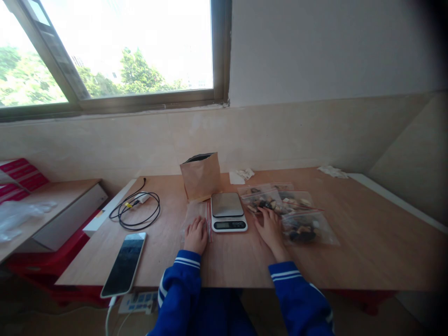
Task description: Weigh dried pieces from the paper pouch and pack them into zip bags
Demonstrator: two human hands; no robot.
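Observation:
My left hand [196, 234] lies palm down, fingers stretched, on flat clear zip bags [191, 212] left of a white kitchen scale [227, 212]. The scale's steel plate has nothing on it, and its display cannot be read. To its right, my right hand [270, 227] rests with fingers apart, fingertips touching a zip bag of dark and pale chunks [261, 198]. Another zip bag [304, 229] with similar pieces lies beside that hand, and more filled bags lie behind. Behind the scale stands a brown paper pouch [201, 177], its top open.
A phone [125, 263] with a white cable lies at the front left edge. Behind it is a coiled black cable [140, 211]. Crumpled tissue [245, 174] and more white paper [333, 172] lie along the wall. A side table [66, 196] holds plastic and pink boxes.

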